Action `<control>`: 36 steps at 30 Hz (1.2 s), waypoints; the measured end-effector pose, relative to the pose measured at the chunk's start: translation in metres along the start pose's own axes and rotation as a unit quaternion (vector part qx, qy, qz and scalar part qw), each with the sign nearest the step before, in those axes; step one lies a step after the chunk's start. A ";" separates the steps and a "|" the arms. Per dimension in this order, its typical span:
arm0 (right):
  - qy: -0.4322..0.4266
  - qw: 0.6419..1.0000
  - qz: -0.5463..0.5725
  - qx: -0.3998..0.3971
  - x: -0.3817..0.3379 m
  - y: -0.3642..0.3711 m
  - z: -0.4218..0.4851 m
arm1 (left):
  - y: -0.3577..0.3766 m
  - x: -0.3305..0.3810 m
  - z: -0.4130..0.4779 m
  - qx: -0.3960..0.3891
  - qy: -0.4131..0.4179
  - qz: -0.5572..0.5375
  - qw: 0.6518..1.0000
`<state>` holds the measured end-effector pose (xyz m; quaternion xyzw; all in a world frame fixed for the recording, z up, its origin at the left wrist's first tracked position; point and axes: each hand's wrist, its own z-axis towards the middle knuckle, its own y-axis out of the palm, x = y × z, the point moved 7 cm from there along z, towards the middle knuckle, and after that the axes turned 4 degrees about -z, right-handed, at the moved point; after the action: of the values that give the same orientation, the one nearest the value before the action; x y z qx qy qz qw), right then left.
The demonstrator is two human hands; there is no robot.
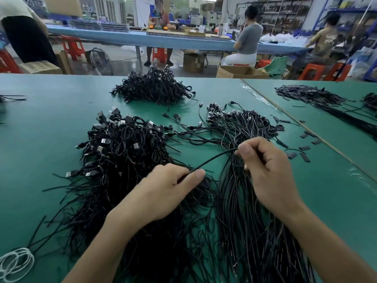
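Observation:
A single thin black cable (214, 158) stretches between my two hands above the green table (51, 119). My left hand (169, 190) pinches its lower end between thumb and forefinger. My right hand (263, 170) pinches its upper end, fingers curled. Under my left hand lies a big heap of black USB cables (122, 152) with plugs at the far end. Under my right hand lies a second spread of thin black cables (240, 127) with small connectors at the far end; their tails run down past my right forearm.
A third black cable heap (157, 86) sits farther back. Small black sleeve pieces (304, 148) lie scattered at the right, beside a table seam. More black strips (314, 97) lie on the adjoining table. White rubber bands (16, 262) lie at the lower left. People work at a blue bench behind.

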<state>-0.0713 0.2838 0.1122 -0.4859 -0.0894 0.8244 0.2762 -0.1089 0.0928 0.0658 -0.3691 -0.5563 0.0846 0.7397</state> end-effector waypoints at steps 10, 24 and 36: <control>0.044 0.937 -0.041 -0.344 0.002 0.056 -0.030 | 0.012 0.048 -0.009 -0.053 0.093 -0.563 0.820; -0.045 0.987 -0.026 -0.149 -0.034 0.017 0.002 | 0.032 0.034 -0.008 -0.100 0.019 -0.369 0.924; 0.020 0.919 -0.130 -0.372 -0.010 0.072 -0.048 | -0.008 0.018 0.001 0.102 0.060 -0.650 0.751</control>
<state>-0.0540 0.2127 0.0649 -0.5545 -0.4466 0.6784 0.1816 -0.1057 0.0974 0.0853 0.1552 -0.6046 -0.3824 0.6813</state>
